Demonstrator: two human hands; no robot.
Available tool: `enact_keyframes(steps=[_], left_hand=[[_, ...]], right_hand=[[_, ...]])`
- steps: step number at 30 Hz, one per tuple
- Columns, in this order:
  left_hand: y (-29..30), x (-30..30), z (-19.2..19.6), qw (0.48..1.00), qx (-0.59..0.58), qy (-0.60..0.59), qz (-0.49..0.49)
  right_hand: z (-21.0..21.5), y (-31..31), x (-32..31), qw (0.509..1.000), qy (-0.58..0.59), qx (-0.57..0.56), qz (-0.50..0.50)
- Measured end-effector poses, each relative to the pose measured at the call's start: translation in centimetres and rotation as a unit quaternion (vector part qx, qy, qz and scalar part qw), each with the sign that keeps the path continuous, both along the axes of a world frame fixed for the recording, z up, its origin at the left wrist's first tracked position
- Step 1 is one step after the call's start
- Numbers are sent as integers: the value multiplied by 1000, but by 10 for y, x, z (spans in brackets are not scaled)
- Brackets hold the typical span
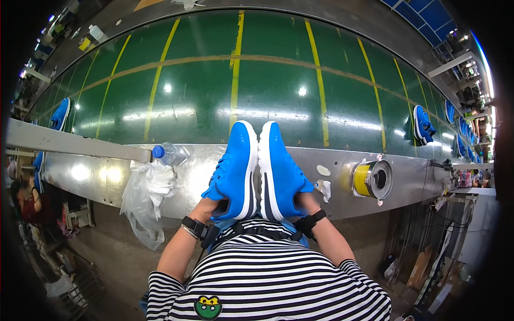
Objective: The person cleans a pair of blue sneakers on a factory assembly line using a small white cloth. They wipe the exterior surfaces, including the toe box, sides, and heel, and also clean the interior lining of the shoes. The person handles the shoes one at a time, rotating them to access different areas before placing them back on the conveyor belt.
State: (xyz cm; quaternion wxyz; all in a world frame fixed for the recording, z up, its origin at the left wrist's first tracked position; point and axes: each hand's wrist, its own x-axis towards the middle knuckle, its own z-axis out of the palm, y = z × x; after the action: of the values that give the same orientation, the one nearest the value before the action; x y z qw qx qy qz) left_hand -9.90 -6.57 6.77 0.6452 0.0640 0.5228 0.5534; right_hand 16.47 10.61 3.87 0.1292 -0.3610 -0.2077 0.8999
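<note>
Two blue sneakers with white soles are held side by side, soles touching, toes pointing away over the metal ledge (407, 179). My left hand (210, 206) grips the heel of the left sneaker (234, 166). Gripping the heel of the right sneaker (281, 171) is my right hand (304, 200). Both wrists wear black bands. My fingers are mostly hidden under the shoes.
A green conveyor belt (203, 91) with yellow lines runs behind the ledge, carrying more blue sneakers at left (60, 114) and right (423, 124). A plastic bottle (168, 154) and crumpled plastic bag (144, 195) lie at left, a yellow tape roll (370, 179) at right.
</note>
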Motion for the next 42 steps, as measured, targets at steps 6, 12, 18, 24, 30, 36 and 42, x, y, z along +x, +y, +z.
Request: enact_keyframes(steps=[6, 12, 18, 24, 30, 36, 42], left_hand=[[0, -3, 9, 1000, 11, -3, -3], [0, -8, 15, 999, -13, -32, -6], [-4, -12, 16, 1000, 8, -9, -12], [-27, -20, -21, 995, -31, 95, -7], [-36, -9, -22, 994, -86, -58, 16], [-45, -19, -24, 986, -163, -29, -7], [-57, -37, -37, 991, -132, 4, -29]], right_hand=[[10, -6, -5, 995, -63, 71, 22], [6, -10, -6, 993, -76, 89, 25], [-7, -9, -5, 994, -56, 94, 16], [4, 0, -13, 886, -183, 426, 14], [30, 0, 33, 772, -248, 575, 111], [8, 18, 80, 630, -548, 527, -158], [-25, 30, 103, 763, -461, 382, -244]])
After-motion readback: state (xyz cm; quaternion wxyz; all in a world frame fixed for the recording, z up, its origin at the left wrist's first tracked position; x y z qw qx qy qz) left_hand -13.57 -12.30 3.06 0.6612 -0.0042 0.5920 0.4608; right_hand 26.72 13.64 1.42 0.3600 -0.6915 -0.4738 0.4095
